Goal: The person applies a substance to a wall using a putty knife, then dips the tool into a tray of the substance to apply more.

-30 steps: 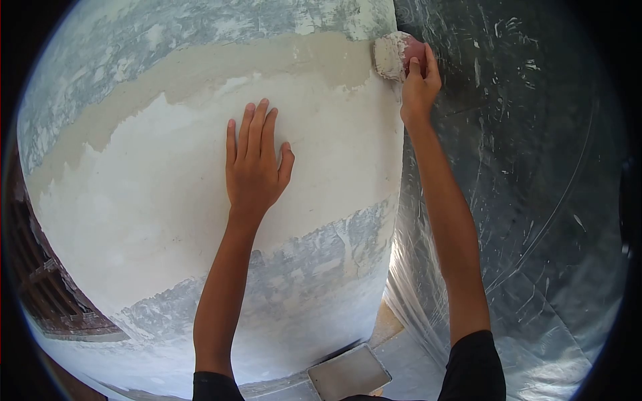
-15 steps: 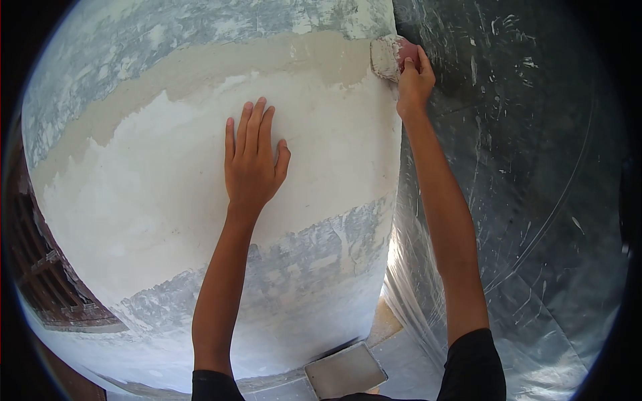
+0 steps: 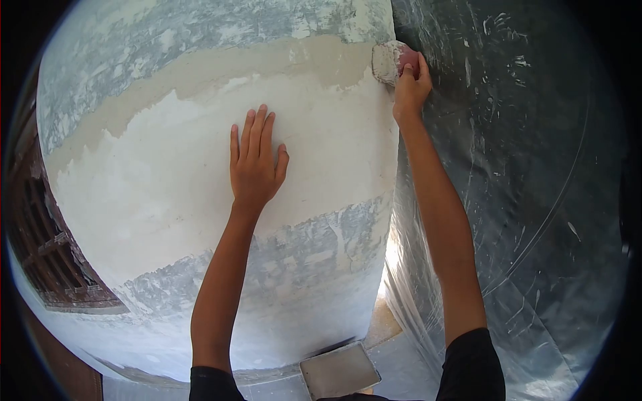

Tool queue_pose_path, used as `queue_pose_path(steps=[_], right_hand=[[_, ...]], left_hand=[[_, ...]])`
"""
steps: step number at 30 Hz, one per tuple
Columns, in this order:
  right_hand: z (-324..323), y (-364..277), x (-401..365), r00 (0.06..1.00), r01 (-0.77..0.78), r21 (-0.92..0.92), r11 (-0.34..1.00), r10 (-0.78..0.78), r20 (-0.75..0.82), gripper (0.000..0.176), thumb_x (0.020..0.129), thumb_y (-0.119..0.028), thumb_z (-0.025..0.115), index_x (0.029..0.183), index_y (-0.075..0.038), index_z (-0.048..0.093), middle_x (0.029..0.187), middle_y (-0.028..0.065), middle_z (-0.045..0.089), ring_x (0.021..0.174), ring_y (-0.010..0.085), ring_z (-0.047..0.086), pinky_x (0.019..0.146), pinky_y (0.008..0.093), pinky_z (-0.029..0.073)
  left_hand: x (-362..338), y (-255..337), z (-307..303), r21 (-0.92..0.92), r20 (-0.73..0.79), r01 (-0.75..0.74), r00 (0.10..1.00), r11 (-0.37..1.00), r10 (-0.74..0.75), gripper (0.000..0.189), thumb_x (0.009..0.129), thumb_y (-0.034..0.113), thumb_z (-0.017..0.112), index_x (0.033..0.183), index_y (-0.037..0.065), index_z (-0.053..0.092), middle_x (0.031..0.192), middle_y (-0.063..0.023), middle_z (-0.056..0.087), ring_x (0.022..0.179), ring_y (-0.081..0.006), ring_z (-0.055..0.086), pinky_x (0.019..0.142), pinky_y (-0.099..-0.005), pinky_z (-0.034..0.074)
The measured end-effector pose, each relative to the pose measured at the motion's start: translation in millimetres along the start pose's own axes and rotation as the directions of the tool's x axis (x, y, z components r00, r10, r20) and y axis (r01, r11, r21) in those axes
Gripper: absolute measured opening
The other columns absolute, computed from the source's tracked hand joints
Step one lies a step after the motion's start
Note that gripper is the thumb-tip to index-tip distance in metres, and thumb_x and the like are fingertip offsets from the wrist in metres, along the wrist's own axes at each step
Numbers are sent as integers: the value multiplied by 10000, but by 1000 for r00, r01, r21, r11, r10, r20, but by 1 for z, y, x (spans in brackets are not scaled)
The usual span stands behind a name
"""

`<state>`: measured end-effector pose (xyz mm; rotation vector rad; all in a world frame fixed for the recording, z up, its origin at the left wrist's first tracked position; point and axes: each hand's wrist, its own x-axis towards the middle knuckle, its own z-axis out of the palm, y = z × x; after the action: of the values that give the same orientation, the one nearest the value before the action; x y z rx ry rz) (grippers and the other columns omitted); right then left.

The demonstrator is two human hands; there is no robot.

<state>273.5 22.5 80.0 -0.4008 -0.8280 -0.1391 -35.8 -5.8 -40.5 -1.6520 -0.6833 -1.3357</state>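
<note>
My left hand [image 3: 255, 160] lies flat on the white part of the wall [image 3: 160, 174], fingers spread and holding nothing. Up at the wall's right edge, my right hand [image 3: 412, 87] grips a reddish tool [image 3: 407, 60] whose pale, plaster-caked end [image 3: 386, 63] touches the wall. A damp beige band of plaster [image 3: 267, 60] runs leftward from that end, between the white area and the mottled grey surface above.
Dark plastic sheeting [image 3: 521, 160] with white splashes hangs along the right side. A rectangular tray [image 3: 340, 371] sits at the wall's foot. Brown wooden latticework [image 3: 57, 260] shows at the lower left.
The view has shifted slightly, moving the wall and tray a little in the picture. My left hand remains flat on the wall, and my right hand still holds the tool at the edge.
</note>
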Motion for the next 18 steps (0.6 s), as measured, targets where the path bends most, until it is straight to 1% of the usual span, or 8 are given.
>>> queue_pose_path(steps=[3,6,9,11,12,14,16,18], right_hand=[[-1,-14,-6,998,-12,124,992,5,56,442,1004,-44,568,1446,-20,583,1431,171,611,1296,273,591,1109,352,430],[-4,-26,-12,992,19,-58,998,-11,124,445,1007,-47,566,1451,-22,578,1427,173,612,1306,278,587,1115,346,424],[-3,-20,-11,995,-66,40,997,69,-69,440,1006,-35,556,1444,-14,577,1429,173,613,1300,278,595,1115,353,430],[-4,-23,-19,988,61,51,997,-68,138,431,1004,-19,539,1434,-1,578,1436,187,607,1294,287,600,1113,367,438],[-5,-25,-21,989,56,53,997,-63,138,431,1004,-19,539,1434,-1,578,1436,187,607,1294,287,600,1113,367,438],[-6,-18,-18,1000,-7,-139,990,3,-29,426,1008,-20,537,1431,5,577,1440,188,605,1301,279,597,1116,365,436],[-7,-17,-16,993,-90,-1,996,90,-83,434,1007,-33,554,1438,8,571,1436,185,606,1311,284,591,1121,357,428],[-6,-21,-27,996,-34,169,985,19,90,443,1007,-49,569,1449,-13,571,1416,187,616,1300,302,596,1116,361,430]], left_hand=[[-7,3,0,3,14,13,1000,1000,-13,591,941,153,605,1508,39,484,1613,-114,445,1526,-286,373,1257,-530,232],[-15,7,-2,-12,34,22,999,1000,-21,610,942,151,604,1525,39,467,1628,-115,427,1533,-291,361,1259,-535,225],[-26,9,-4,-28,63,33,998,999,-31,627,941,149,604,1540,43,452,1637,-116,414,1541,-300,347,1259,-543,220],[-29,13,-7,-33,80,42,996,999,-39,635,941,147,604,1547,45,445,1640,-116,410,1543,-305,341,1258,-548,217],[-32,15,-9,-19,85,46,995,999,-44,628,930,141,609,1534,38,468,1627,-121,433,1530,-302,368,1251,-540,242],[-37,17,-13,-5,94,46,995,999,-46,622,920,135,613,1521,31,491,1614,-126,455,1516,-298,396,1244,-532,267],[-42,18,-15,-65,139,79,988,995,-69,661,936,133,608,1565,55,422,1650,-114,395,1547,-316,331,1253,-561,227],[-47,18,-16,-63,145,81,987,995,-71,664,937,132,607,1568,55,417,1652,-114,392,1547,-317,330,1253,-560,230]])
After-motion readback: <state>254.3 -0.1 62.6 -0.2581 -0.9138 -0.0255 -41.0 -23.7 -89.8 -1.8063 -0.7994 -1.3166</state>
